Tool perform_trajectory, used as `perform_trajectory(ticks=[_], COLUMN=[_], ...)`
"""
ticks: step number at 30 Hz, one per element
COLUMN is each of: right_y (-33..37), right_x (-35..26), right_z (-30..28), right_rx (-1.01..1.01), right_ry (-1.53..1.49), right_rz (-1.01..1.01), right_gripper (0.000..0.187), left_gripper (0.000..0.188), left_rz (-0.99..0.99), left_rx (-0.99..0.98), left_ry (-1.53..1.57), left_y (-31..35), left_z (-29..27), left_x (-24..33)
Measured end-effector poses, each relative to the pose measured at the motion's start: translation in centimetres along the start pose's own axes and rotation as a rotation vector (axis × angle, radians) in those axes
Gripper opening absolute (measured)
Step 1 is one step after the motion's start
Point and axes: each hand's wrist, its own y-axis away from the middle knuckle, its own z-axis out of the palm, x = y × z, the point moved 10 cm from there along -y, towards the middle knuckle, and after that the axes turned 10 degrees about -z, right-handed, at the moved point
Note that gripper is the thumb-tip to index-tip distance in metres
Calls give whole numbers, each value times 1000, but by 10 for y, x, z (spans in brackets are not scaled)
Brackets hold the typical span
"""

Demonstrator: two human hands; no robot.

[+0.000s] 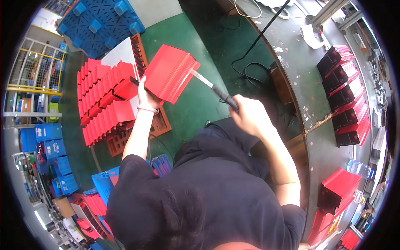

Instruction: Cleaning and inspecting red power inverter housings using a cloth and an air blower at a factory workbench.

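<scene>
One left hand [147, 98], stretched forward, grips red case [170, 68].

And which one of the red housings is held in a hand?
The red housing in the left hand, held above the green floor; the stacked housings at left and those on the workbench are in no hand.

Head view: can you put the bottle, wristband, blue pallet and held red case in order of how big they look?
1. Blue pallet, though the picture's edge cuts it off
2. Red case, in the left hand
3. Bottle
4. Wristband
</scene>
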Motion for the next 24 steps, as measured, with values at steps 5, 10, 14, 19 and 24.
perform_trajectory(ticks=[5,10,14,19,24], right_y=[8,14,9,11,9], right_x=[-7,-24,-1,-15,15], right_z=[9,20,15,28,25], right_rx=[-68,-233,-75,-228,-116], right_ry=[29,9,54,52,122], right_rz=[-50,-98,18,-88,-14], right_gripper=[19,21,18,18,19], left_gripper=[59,56,56,57,57], left_rz=[10,19,43,11,-9], left_rx=[-36,107,109,102,153], left_ry=[24,47,55,62,45], left_y=[-5,-6,-2,-6,-3], left_z=[2,-14,-16,-26,-33], left_x=[1,3,4,1,-1])
